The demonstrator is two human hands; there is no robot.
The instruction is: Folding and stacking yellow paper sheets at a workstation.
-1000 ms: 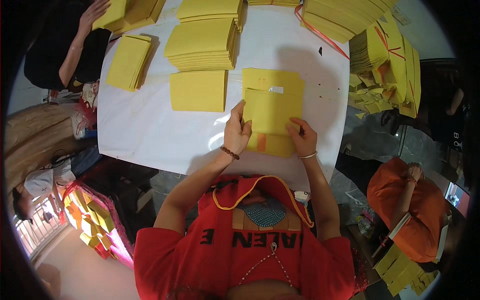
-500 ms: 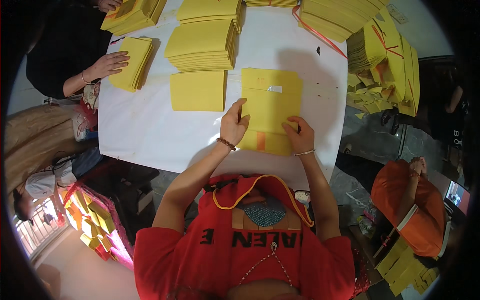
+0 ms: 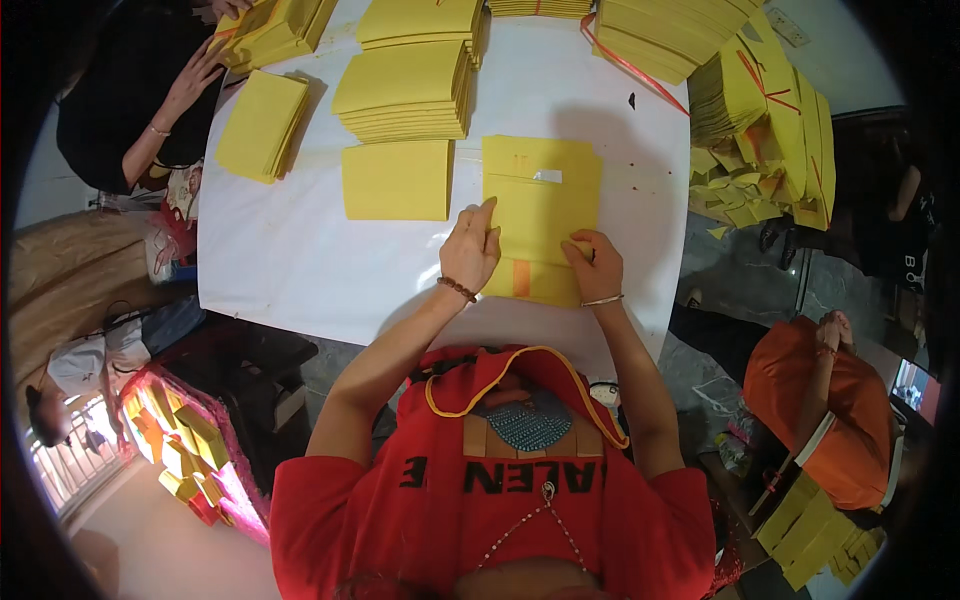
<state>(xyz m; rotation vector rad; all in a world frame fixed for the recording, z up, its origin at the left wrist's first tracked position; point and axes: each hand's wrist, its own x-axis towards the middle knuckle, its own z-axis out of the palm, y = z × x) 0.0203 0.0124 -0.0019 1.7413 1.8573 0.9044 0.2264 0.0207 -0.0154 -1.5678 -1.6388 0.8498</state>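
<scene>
Yellow paper sheets (image 3: 540,215), in a roughly rectangular pile with a white patch near the top and an orange strip near the bottom, lie on the white-covered table in front of me. My left hand (image 3: 470,245) grips the left edge, its thumb and forefinger at the margin and the other fingers partly hidden. At the right edge, my right hand (image 3: 596,265) has its fingers curled and closed on the paper. A small folded yellow stack (image 3: 397,181) sits just left of the pile, and a thicker stack (image 3: 402,90) stands behind it.
Another yellow bundle (image 3: 262,125) lies at the left, near a co-worker's hand (image 3: 192,80) on a far-left stack. A red ribbon (image 3: 630,62) trails beside a large back-right stack (image 3: 675,35). Tied yellow bundles (image 3: 765,120) stand past the table's right edge. A person in orange (image 3: 825,410) is at the right.
The co-worker's hand has left the left bundle and moved up to the far-left stack. My hands and the yellow sheets have barely moved.
</scene>
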